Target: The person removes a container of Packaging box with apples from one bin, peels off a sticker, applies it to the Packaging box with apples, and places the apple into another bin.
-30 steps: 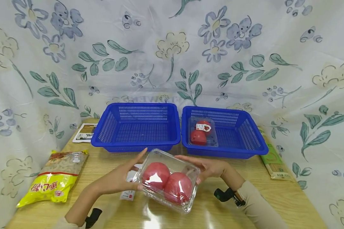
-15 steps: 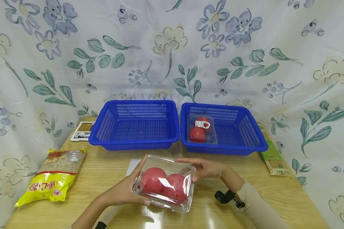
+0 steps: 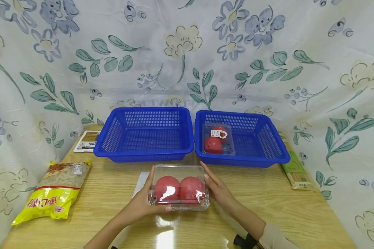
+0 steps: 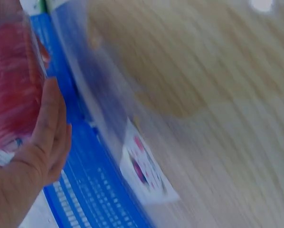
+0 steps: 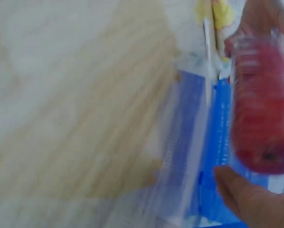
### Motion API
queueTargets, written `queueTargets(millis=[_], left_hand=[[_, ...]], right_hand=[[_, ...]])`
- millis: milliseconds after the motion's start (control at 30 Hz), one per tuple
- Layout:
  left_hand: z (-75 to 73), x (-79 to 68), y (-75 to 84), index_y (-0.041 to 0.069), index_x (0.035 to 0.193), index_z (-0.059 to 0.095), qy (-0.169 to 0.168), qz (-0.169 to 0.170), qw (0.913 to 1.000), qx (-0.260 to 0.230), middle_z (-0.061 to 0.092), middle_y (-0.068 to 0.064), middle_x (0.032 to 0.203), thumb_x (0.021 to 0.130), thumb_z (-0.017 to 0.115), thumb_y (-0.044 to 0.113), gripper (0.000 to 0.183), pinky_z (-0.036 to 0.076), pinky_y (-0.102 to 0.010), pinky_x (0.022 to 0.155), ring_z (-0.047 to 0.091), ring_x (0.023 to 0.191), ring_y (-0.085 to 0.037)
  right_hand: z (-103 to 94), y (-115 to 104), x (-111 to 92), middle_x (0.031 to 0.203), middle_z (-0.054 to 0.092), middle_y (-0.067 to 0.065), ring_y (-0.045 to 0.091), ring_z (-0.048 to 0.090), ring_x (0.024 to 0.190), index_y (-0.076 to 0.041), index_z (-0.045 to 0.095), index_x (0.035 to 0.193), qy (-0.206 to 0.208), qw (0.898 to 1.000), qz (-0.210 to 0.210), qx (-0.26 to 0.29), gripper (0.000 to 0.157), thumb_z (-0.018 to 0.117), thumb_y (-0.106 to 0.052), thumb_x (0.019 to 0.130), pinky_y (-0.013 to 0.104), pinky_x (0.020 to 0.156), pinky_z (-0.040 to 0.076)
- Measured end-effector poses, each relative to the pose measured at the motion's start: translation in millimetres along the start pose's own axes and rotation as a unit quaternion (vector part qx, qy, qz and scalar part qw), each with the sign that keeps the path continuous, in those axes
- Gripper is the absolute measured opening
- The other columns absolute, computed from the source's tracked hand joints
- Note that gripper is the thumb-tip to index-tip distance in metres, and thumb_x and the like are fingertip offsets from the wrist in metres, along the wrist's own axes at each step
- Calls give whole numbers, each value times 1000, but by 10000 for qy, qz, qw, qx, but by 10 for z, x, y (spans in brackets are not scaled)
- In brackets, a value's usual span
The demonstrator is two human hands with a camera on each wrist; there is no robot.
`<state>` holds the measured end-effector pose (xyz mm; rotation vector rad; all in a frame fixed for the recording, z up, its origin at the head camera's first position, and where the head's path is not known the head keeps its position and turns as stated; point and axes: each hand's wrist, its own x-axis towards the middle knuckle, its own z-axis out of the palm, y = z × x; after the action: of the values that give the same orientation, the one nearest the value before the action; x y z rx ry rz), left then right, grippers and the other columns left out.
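A clear plastic box (image 3: 177, 170) with two round red fruits (image 3: 167, 188) inside is held up over the table, its long side level. My left hand (image 3: 143, 200) grips its left end, thumb along the near lower edge and fingers up the side. At the other end, my right hand (image 3: 219, 193) lies against the side with fingers fairly straight; its thumb is hard to make out. In the right wrist view the right hand (image 5: 251, 197) and the box are blurred. A printed white label card (image 4: 144, 166) lies on the table, partly behind my left hand in the head view.
Two blue baskets stand at the back: the left basket (image 3: 143, 152) holds nothing visible, the right basket (image 3: 246, 160) a similar fruit box (image 3: 230, 147) with a label. A yellow bag (image 3: 54, 193) lies left, a green packet (image 3: 294, 169) right, a flat packet (image 3: 86, 141) behind.
The box has turned from tilted to level and moved slightly away from me. My right hand has shifted from its upper right corner to its right side; the left hand kept its grip.
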<state>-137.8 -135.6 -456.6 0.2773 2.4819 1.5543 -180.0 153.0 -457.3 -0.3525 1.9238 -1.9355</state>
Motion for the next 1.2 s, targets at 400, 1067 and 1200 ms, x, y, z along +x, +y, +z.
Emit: queueTargets(millis=[400, 1067, 1200], left_hand=[[232, -2, 3, 29, 158, -16, 71, -82, 9994, 333, 23, -33, 157, 68, 90, 41, 140, 36, -67, 105, 35, 137, -54], [288, 37, -36, 25, 159, -15, 88, -76, 9990, 429, 12, -29, 161, 64, 93, 41, 145, 26, -68, 111, 24, 144, -51], [282, 56, -44, 27, 159, -15, -18, -225, 9991, 350, 5, -23, 164, 64, 93, 42, 144, 24, -68, 112, 17, 147, -48]], right_hand=[[56, 152, -110, 160, 11, 35, 50, 27, 144, -29, -17, 158, -151, 9931, 5, -1163, 142, 93, -33, 67, 56, 108, 39], [146, 228, -132, 162, -2, 32, 51, 21, 145, -20, -16, 158, 222, 9859, -30, -1659, 149, 97, -29, 61, 60, 110, 33], [144, 228, -138, 163, -2, 29, 50, 19, 146, -20, -16, 158, 324, 9846, 82, -1714, 150, 97, -30, 61, 60, 111, 33]])
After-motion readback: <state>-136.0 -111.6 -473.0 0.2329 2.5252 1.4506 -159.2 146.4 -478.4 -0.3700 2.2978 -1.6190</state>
